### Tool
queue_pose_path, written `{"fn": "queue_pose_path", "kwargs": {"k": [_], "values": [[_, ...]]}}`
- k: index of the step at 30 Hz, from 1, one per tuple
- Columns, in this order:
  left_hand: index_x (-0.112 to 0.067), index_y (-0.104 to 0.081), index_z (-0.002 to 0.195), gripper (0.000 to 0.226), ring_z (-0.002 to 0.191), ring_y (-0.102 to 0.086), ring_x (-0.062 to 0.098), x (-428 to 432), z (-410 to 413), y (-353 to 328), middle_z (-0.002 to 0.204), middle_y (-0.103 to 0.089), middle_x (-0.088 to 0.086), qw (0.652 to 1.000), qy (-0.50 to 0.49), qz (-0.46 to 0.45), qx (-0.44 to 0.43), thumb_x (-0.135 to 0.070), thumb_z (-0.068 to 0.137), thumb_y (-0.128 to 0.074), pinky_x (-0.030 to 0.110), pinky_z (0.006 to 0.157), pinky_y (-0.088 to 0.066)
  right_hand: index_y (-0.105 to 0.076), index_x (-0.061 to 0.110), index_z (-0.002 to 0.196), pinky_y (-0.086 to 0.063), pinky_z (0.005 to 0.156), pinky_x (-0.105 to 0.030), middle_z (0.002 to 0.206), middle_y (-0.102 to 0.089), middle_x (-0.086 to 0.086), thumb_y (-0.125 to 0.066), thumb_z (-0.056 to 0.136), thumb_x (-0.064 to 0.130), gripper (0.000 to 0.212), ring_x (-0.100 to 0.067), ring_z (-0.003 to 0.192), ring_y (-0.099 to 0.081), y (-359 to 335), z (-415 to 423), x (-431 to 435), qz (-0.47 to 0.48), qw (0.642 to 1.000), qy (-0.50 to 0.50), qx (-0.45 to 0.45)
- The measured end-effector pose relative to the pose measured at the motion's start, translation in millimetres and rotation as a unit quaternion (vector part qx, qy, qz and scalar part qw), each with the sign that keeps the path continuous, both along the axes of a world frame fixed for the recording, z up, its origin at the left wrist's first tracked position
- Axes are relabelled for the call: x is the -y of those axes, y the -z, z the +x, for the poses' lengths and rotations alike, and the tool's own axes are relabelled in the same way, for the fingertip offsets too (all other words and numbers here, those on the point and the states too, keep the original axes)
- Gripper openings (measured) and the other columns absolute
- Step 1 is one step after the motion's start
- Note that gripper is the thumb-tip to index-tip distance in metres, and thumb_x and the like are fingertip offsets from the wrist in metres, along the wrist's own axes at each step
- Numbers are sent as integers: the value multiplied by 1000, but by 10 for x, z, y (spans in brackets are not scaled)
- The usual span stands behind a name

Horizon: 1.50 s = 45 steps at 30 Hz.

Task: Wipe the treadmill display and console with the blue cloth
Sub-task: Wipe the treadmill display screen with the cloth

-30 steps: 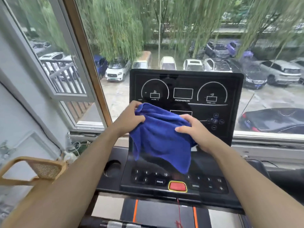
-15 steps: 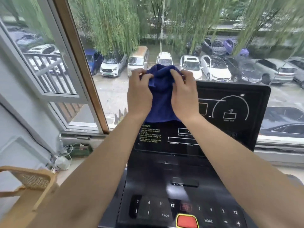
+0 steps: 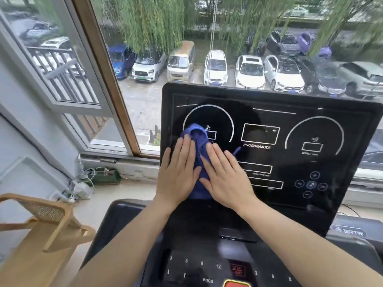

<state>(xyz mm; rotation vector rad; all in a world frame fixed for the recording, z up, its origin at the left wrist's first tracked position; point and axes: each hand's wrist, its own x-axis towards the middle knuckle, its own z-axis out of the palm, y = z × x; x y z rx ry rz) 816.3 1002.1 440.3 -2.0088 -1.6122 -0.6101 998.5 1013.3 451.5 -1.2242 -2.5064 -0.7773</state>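
Note:
The black treadmill display [image 3: 290, 129] stands upright in front of me, with white dials and boxes on it. A bunched blue cloth [image 3: 196, 135] lies against its left side, over the lower part of the left dial. My left hand [image 3: 178, 175] and my right hand [image 3: 226, 179] lie flat side by side on the cloth, fingers pointing up, pressing it to the screen. Only the cloth's top and a strip between the hands show. Below is the console [image 3: 199, 241] with number keys and a red button [image 3: 236, 284] at the bottom edge.
A wooden chair [image 3: 41, 224] stands at the lower left beside the treadmill. Cables and a power strip [image 3: 83, 183] lie on the floor under the window sill. A large window [image 3: 103, 79] with a brown frame is right behind the display, with parked cars outside.
Both hands came down from the display's top edge with the cloth and now lie flat on it over the left dial. The view shifted left and closer.

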Motion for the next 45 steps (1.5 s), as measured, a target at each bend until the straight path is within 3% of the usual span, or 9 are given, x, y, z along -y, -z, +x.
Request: {"fn": "queue_pose_path", "kwargs": {"k": [3, 7, 14, 18, 23, 31, 39, 41, 45], "values": [[0, -10, 155, 76, 150, -18, 31, -299, 27, -501, 162, -16, 16, 999, -24, 32, 7, -39, 98, -43, 45, 122, -4, -23, 6, 157, -5, 124, -43, 167, -5, -17, -39, 103, 46, 69, -30, 154, -9, -596, -36, -372, 63, 998, 11, 3], [0, -19, 156, 71, 153, -14, 29, -637, 69, -1133, 164, -16, 18, 997, -34, 40, 62, -38, 99, -40, 45, 122, -4, -18, 6, 159, -4, 125, -43, 167, -6, -17, -33, 105, 46, 69, -30, 155, -7, -1130, -67, -685, 96, 994, 39, -47], [-1, -3, 155, 79, 151, -13, 31, 1, 19, -75, 164, 3, 12, 1000, -9, -3, 27, -39, 98, -44, 46, 121, -4, -23, 5, 157, -6, 125, -44, 166, -3, -18, -40, 105, 40, 65, -32, 154, -12, -96, -34, -111, 51, 998, -30, -14], [3, -12, 152, 74, 147, -17, 33, 329, -104, 425, 163, 1, 11, 999, -39, -37, 4, -42, 98, -36, 47, 121, -7, -26, 3, 156, -6, 125, -43, 165, -4, -16, -40, 105, 40, 64, -31, 152, -16, 302, -119, 74, 55, 995, -80, 36], [2, -4, 153, 75, 152, 4, 29, 230, -169, 352, 162, -9, 18, 995, -86, -40, 25, -40, 99, -33, 43, 122, 7, -22, 4, 157, -5, 125, -42, 165, -6, -13, -35, 106, 39, 63, -28, 152, -17, 283, -277, 50, 80, 993, -81, 37], [1, -4, 154, 77, 151, -11, 30, 187, 527, 233, 162, -6, 17, 999, 22, -34, -3, -41, 101, -40, 41, 122, 3, -21, 5, 157, -11, 124, -43, 165, -11, -14, -40, 105, 44, 68, -28, 151, -20, 183, 570, 67, 93, 993, -43, 54], [2, -20, 155, 69, 152, -17, 33, -576, 443, -1021, 162, -20, 22, 995, -50, 66, 57, -40, 102, -36, 45, 122, -5, -23, 7, 158, -10, 123, -45, 164, -18, -22, -35, 105, 43, 65, -33, 153, -18, -1065, 347, -633, 128, 990, 42, -37], [1, -20, 156, 70, 152, -15, 31, -642, 755, -1076, 163, -18, 20, 997, 4, 61, 47, -41, 102, -35, 44, 123, -4, -21, 6, 158, -7, 124, -46, 165, -13, -22, -36, 105, 42, 65, -33, 153, -14, -1005, 662, -550, 124, 985, 102, -68], [0, -5, 157, 76, 153, -9, 30, -145, 1033, -350, 164, -2, 16, 996, 82, -12, -21, -40, 102, -40, 41, 122, 5, -22, 6, 156, -5, 124, -45, 165, -2, -18, -42, 104, 41, 66, -34, 152, -12, -213, 1058, 22, 77, 993, 85, -34]]}}
